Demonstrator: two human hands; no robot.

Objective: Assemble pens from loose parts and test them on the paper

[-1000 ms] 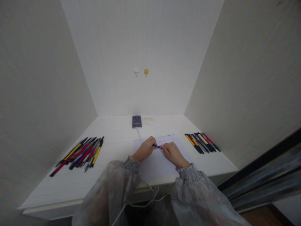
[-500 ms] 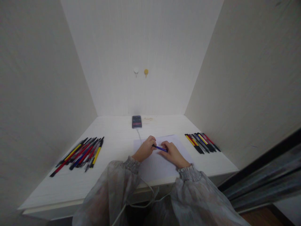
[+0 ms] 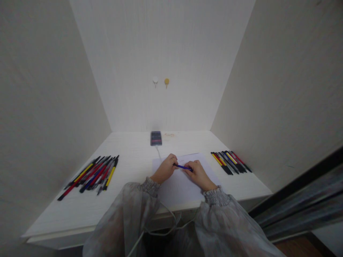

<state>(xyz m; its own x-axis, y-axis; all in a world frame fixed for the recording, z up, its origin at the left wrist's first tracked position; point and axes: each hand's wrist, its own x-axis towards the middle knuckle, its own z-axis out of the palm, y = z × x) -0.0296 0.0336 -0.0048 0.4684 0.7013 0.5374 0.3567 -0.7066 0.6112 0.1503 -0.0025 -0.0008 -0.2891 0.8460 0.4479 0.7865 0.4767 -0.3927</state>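
Note:
Over a white sheet of paper (image 3: 182, 189), a blue pen (image 3: 182, 167) is held between my two hands, lying nearly level. My left hand (image 3: 167, 167) pinches its dark left end, fingers curled. At the pen's right end, my right hand (image 3: 197, 173) is closed, with thumb and fingertips around it; the exact grip is partly hidden. Whether a cap sits on either end is too small to tell. Faint marks show on the paper just above the pen.
A loose pile of mixed pens (image 3: 92, 175) lies on the desk (image 3: 134, 150) at left. At right, several pens (image 3: 230, 162) lie side by side. A phone (image 3: 155, 138) with a white cable stands at the back. Two hooks (image 3: 166, 81) hang on the rear wall.
My right hand has shifted slightly, its fingers closing in around the pen's right end, which sits a little higher and further right. My left hand is nearly still.

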